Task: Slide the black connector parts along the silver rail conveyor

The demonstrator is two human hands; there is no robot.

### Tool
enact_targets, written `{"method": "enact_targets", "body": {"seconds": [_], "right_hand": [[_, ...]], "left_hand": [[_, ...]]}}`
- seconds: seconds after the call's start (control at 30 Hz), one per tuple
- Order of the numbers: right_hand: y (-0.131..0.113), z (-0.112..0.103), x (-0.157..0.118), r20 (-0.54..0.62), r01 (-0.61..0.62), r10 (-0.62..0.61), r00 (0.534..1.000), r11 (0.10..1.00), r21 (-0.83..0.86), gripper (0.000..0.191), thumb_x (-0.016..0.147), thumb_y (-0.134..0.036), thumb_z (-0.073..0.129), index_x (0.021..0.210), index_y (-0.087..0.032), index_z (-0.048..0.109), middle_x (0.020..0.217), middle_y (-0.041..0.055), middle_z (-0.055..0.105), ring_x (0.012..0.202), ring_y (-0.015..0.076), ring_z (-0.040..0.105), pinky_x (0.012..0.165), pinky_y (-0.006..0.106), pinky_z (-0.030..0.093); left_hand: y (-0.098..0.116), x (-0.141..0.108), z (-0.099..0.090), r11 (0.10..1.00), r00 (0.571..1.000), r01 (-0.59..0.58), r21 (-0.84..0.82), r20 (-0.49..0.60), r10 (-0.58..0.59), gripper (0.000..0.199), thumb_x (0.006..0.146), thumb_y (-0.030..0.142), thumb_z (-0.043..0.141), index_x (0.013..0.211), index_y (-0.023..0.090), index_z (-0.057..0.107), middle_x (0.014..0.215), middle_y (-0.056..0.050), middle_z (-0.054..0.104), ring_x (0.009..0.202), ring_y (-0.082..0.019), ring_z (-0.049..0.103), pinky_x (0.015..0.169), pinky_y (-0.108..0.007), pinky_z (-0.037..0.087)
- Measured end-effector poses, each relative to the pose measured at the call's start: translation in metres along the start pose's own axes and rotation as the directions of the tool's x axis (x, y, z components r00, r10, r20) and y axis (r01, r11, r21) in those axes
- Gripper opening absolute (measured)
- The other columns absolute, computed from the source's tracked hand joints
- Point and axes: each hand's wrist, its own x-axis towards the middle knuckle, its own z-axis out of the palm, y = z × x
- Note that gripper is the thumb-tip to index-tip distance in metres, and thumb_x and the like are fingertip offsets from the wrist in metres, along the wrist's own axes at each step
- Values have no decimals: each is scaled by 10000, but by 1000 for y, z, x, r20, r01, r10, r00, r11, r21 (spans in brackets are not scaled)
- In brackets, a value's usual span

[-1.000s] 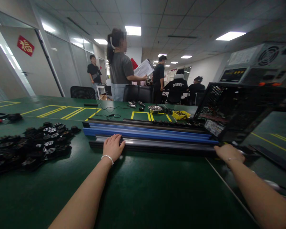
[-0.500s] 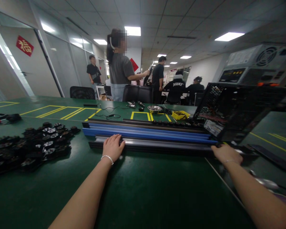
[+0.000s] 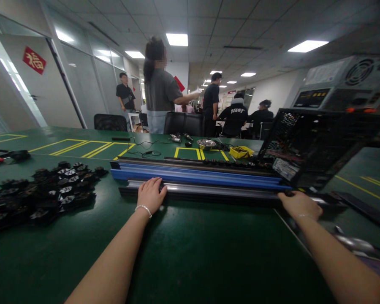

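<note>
A long dark metal rail [image 3: 215,191] lies across the green table, nearest to me. My left hand [image 3: 151,195] is closed over it near its left end, fingers on top and the thumb toward the right. At the rail's right end my right hand [image 3: 299,204] is closed, its fingertips beside a small dark part that I cannot make out. Just behind the rail, and parallel to it, is a blue rail [image 3: 202,175], with thinner dark rails behind that one.
Many black parts [image 3: 50,190] are heaped at the left. An open computer case [image 3: 313,143] stands at the right with power supplies [image 3: 342,82] above it. Farther back are a metal bowl [image 3: 206,144], a yellow tray [image 3: 241,152] and cables. People stand and sit beyond the table [image 3: 177,261].
My right hand has shifted slightly left at the rail's end. My left hand stays in place on the rail. A standing person's raised hand has moved a little in the background.
</note>
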Motion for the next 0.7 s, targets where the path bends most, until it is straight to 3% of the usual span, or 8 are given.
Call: {"method": "enact_targets", "body": {"seconds": [0.7], "right_hand": [[-10,-1,-14,-29,-10,12,1000,998,68,551,686,-549,429,1071,-187,584,1090,142,598,1021,312,521,835,422,385]], "left_hand": [[1,0,-1,1000,1000,14,-11,15,-14,465,829,442,338,1203,221,506,1289,-47,504,1212,-196,400,1032,-387,243]]}}
